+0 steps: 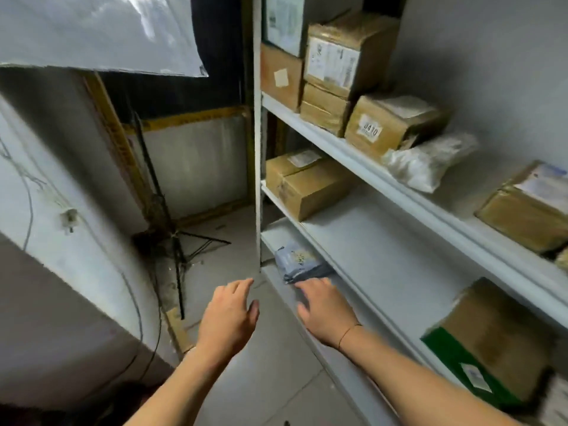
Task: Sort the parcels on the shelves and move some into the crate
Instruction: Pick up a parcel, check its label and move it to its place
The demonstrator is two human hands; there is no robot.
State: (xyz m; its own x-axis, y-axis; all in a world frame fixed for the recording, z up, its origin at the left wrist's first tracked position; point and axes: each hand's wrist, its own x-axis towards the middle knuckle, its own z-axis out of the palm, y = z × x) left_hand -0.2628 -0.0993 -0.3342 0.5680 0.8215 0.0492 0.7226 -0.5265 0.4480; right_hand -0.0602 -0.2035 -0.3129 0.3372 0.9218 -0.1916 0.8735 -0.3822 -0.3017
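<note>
A white metal shelving unit [399, 176] fills the right half of the scene, its boards running from the near right to the far centre, with a grey wall behind it. On the left stands a pale wall [46, 179] with loose cables, and a white sheet [101, 29] hangs across the upper left. A black tripod stand [172, 229] rests on the tiled floor [261, 364] at the far end of the aisle.

The upper shelf carries a cluster of taped cardboard boxes [341, 69] at its far end, then a box marked 0410 [390, 127], a white plastic parcel [430, 161] just beside it, and another cardboard box [525, 210] at the right edge. The middle shelf holds a cardboard box [307, 182] at its far end and a green-and-brown box [488, 342] at the near right.

On the lowest shelf lies a grey mailer bag [299, 262], flat, near the upright post. The right hand [322, 309] reaches onto that shelf with fingers spread and straight, fingertips touching the bag's near edge. The left hand [229, 315] hovers over the floor just left of the shelf, fingers relaxed and apart, holding nothing.
</note>
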